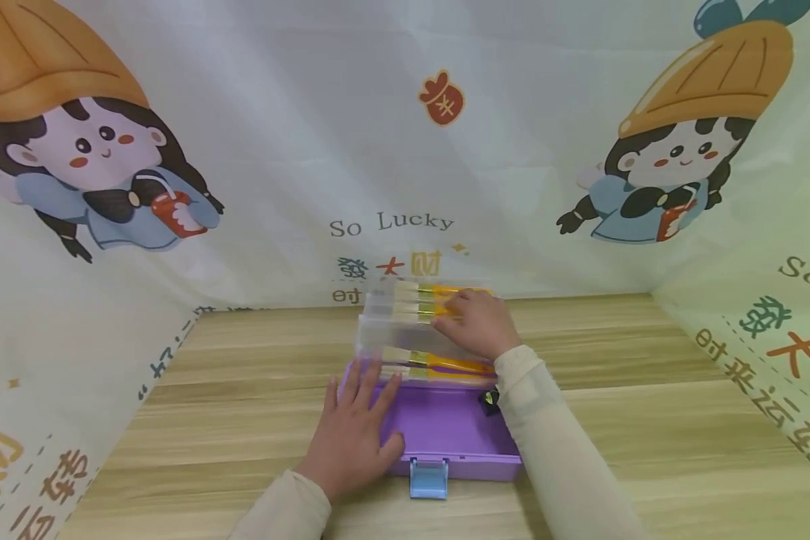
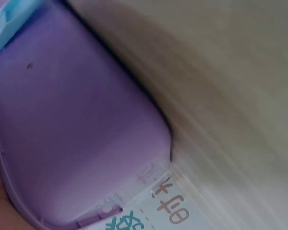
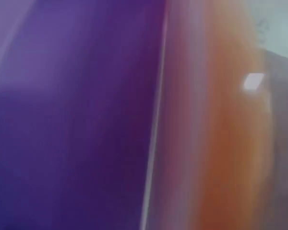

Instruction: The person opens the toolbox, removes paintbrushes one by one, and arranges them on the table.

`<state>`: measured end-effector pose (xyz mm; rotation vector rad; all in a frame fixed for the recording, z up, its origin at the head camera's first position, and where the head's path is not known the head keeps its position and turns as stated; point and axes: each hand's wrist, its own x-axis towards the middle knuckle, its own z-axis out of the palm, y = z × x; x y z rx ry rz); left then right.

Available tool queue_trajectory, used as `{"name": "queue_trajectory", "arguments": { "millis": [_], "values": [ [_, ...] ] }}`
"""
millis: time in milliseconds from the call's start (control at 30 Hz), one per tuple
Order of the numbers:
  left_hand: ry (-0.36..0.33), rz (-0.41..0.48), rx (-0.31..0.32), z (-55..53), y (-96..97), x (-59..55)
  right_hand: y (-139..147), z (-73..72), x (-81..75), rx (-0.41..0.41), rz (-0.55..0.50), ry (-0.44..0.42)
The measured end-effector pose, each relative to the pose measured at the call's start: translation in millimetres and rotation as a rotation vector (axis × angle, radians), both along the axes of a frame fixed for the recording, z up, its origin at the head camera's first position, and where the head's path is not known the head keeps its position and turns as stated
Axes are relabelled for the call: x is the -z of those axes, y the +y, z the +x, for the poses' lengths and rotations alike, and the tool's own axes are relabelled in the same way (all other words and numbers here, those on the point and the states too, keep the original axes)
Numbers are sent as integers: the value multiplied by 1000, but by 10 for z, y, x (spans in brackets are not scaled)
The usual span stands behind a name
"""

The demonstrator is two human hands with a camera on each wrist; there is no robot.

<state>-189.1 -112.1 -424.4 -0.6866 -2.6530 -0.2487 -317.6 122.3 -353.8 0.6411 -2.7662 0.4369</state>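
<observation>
From my remote post I have the open rectangular purple plastic box on the pale wood-grain bench, centred low in the head view. The left grip, a bare hand, lies over the box's left side with fingers spread and fairly straight, their tips near the back left corner.

The right grip, also bare, is up behind the box, on the handle end of the upper flat paintbrushes with white bristles, gold ferrules and orange handles. Its fingers bend over them, but I cannot tell whether it pinches a handle, the clear plastic around them, or neither. These brushes lie crosswise, one behind another, above a translucent plastic panel at the box's back. More orange-handled brushes show just below the panel.

A light blue plastic latch sits on the box's front wall. A small black object with a yellow-green mark shows beside the right cream sleeve. A white printed cloth with cartoon figures and lettering surrounds the bench.

My left wrist view shows the box's purple outer surface; my right wrist view gives only blurred purple and orange bands.
</observation>
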Motion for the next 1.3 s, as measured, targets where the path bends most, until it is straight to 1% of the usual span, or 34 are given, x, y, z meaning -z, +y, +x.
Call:
{"name": "queue_trajectory", "arguments": {
  "millis": [67, 133, 367, 533, 700, 833, 933, 1033, 1100, 1167, 1300],
  "values": [
    [6, -7, -8, 4, 21, 19, 27, -29, 44, 6, -6, -1],
    [2, -13, -20, 16, 48, 27, 32, -47, 52, -1, -8, 9],
    [-49, 4, -82, 85, 147, 33, -13, -118, 53, -49, 22, 11],
    [-43, 13, -104, 101, 200, 37, -11, -175, 70, -66, 28, 17],
    [-26, 0, -109, 87, 232, 47, 12, -229, 99, -83, 19, 20],
    [11, -29, -87, 47, 232, 43, 33, -260, 113, -98, 5, 34],
    [37, -48, -62, 12, 229, 47, 48, -264, 100, -122, -30, 22],
    [44, -54, -42, 5, 230, 64, 67, -218, 81, -148, -136, -21],
    [38, -52, -37, 11, 233, 69, 78, -149, 64, -161, -218, -49],
    [35, -46, -35, 17, 233, 66, 85, -63, 43, -191, -280, -54],
    [26, -40, -45, 24, 229, 60, 84, 104, 18, -282, -269, -8]
  ]
}}
